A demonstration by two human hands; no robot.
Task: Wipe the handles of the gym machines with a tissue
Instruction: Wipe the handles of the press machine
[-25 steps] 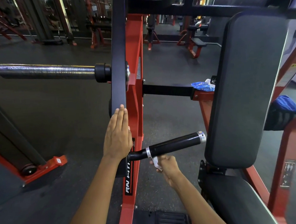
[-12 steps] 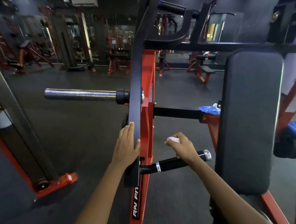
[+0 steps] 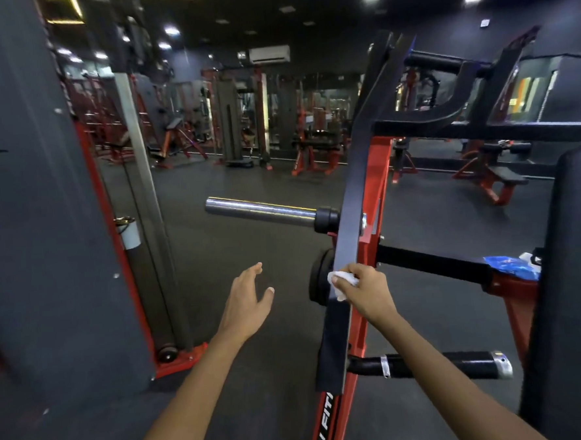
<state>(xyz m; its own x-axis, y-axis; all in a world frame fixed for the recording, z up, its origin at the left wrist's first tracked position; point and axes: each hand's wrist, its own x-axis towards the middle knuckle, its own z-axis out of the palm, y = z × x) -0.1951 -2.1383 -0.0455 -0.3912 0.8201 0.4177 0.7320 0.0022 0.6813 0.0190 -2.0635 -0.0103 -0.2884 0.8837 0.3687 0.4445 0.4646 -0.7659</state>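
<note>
right hand [image 3: 368, 291] holds a crumpled white tissue [image 3: 342, 283] against the black lever arm [image 3: 347, 247]. left hand [image 3: 248, 299] hovers left of it, fingers spread, holding nothing. black handle [image 3: 437, 364] lies lower right.

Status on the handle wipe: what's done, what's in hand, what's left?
Done: can't tell; the lower handle is free, no hand on it. In hand: right hand pinches the tissue against the black arm; left hand open, off the machine. Left: upper handle, untouched.
</note>
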